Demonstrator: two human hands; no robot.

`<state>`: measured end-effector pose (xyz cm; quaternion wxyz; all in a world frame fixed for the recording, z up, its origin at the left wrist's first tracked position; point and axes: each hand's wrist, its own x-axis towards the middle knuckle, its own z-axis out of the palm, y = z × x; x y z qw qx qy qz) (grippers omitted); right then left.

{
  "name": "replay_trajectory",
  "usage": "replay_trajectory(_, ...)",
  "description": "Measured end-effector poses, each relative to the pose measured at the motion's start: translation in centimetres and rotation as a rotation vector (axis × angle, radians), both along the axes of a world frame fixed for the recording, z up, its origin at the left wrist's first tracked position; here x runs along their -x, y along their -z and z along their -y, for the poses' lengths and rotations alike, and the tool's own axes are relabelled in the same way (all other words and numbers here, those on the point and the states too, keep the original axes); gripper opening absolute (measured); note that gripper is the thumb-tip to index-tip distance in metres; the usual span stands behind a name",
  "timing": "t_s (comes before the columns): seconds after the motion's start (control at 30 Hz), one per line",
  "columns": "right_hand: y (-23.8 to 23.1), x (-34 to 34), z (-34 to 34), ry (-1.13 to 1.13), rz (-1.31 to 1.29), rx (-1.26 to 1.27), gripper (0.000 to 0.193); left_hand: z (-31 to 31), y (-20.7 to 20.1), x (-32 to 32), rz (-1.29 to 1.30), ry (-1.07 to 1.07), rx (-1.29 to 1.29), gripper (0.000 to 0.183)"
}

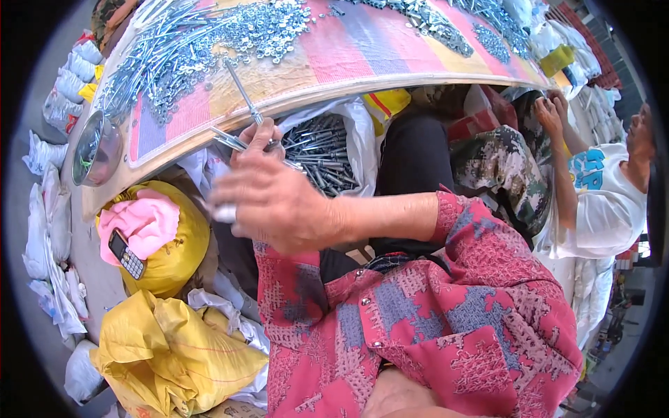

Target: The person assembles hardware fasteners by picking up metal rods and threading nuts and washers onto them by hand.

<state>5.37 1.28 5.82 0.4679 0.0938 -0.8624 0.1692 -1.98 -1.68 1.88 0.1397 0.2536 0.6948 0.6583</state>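
Note:
My left hand (262, 136) is mostly hidden behind my right hand; its visible thumb and fingers pinch a long metal bolt (241, 89), which points up over the table edge. A few more metal rods (228, 139) jut out to the left beside these fingers; which hand holds them I cannot tell. My right hand (275, 202) crosses in front, its fingers smeared by motion, with something white round one finger. Just beyond my hands, under the table edge, a white sack (361, 143) holds many assembled bolts (320, 150).
On the striped tabletop (341, 52) lie heaps of loose bolts (164, 52) and nuts or washers (268, 35). A clear bowl (96, 150) sits at its left corner. Left of me are a phone (127, 254) on pink cloth and yellow sacks (167, 355). A co-worker (603, 202) sits at right.

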Motion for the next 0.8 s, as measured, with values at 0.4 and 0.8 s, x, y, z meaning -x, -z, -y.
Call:
replay_trajectory(0.4, 0.8, 0.4, -6.9, 0.094, 0.211, 0.656, 0.036, 0.4, 2.0, 1.2, 0.654, 0.128, -0.466, 0.014)
replay_trajectory(0.8, 3.7, -1.8, -12.1, 0.302, 0.59, 0.335, 0.036, 1.8, 0.3, 1.6, 0.42, 0.285, -0.149, 0.014)
